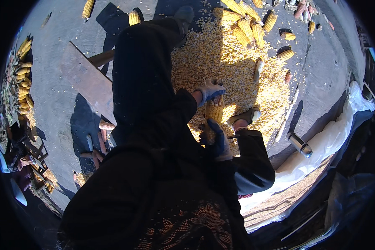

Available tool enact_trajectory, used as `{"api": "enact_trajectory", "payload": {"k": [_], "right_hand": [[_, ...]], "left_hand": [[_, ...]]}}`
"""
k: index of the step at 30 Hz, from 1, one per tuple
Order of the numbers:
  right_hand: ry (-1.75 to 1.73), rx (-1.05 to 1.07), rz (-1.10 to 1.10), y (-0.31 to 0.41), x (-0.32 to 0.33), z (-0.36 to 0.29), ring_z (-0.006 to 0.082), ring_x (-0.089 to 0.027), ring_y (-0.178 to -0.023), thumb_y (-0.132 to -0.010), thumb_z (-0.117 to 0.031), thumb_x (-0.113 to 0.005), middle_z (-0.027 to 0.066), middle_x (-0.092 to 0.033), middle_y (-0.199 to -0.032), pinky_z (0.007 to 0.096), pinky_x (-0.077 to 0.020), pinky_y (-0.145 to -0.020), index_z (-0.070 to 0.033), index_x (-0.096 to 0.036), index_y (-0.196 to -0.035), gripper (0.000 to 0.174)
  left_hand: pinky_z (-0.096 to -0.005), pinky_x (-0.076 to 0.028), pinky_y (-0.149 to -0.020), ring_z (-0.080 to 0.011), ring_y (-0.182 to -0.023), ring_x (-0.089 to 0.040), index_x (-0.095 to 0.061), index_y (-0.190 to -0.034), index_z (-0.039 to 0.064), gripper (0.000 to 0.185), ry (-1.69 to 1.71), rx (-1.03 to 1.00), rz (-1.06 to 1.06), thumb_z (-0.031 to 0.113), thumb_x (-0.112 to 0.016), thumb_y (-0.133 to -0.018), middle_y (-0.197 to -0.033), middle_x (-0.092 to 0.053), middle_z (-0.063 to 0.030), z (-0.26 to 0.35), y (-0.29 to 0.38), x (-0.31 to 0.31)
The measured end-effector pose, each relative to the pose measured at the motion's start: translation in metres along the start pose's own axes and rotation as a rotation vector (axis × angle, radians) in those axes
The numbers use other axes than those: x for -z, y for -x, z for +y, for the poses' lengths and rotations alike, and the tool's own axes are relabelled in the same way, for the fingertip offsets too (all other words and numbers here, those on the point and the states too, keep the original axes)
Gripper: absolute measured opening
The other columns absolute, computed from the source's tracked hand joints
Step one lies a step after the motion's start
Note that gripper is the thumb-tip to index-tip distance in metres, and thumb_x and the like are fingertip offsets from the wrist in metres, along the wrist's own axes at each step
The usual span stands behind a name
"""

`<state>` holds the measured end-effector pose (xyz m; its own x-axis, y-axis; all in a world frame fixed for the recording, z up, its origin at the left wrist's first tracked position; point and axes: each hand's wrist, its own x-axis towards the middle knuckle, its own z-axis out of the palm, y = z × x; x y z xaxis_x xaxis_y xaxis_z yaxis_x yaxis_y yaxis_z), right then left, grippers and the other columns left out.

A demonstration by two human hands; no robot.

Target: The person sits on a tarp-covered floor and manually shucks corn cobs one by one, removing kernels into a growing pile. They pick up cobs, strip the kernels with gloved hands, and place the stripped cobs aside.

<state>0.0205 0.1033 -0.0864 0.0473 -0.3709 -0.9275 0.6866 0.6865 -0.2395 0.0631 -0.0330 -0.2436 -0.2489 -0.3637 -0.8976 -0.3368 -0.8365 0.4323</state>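
Note:
My left hand [210, 90], in a white and blue glove, closes around the upper end of an ear of yellow corn [215, 111]. A patch near that end looks stripped of kernels. Lower down, my right hand [218, 140], in a dark blue glove with a pale cuff, grips the ear's other end; its fingertips are partly in shadow. Beneath and beyond both hands spreads a heap of loose corn kernels [203, 59]. Several unshelled ears [245, 28] lie on the heap's far side, and a bare pale cob [258, 70] rests on it at the right.
My shoes [184, 18] border the heap. A wooden board [87, 81] stands left, with bare reddish cobs [100, 142] near it. At right are a metal flask [300, 145] and plastic sheeting [325, 131]. Far left, another person [23, 175] is beside piled ears [23, 87].

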Motion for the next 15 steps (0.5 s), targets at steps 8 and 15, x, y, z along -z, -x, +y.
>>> {"api": "enact_trajectory", "payload": {"k": [8,15], "right_hand": [[0.417,0.4,0.15,-0.04,0.005,0.012,0.018,-0.063,-0.083,-0.074,-0.005,-0.073,0.0109,-0.061,-0.101,0.0357,-0.0569,-0.064,-0.005,-0.043,-0.123,0.057],[1.326,0.373,0.444,-0.065,-0.013,-0.003,0.037,-0.062,-0.091,-0.071,-0.035,-0.07,0.021,-0.06,-0.104,0.0424,-0.0495,-0.079,0.002,-0.031,-0.131,0.081]], "left_hand": [[-0.0325,-0.05,-0.08,-0.0212,-0.091,-0.06,-0.049,-0.12,0.002,0.072,-0.105,-0.15,0.197,0.031,-0.082,-0.063,-0.106,-0.059,-0.0133,-0.031,-0.03,-0.004],[-0.04,-0.038,-0.101,-0.0305,-0.126,-0.038,-0.011,-0.145,0.009,0.113,-0.242,-0.024,0.179,0.044,-0.079,-0.062,-0.139,-0.033,-0.0205,0.005,0.015,0.008]]}}
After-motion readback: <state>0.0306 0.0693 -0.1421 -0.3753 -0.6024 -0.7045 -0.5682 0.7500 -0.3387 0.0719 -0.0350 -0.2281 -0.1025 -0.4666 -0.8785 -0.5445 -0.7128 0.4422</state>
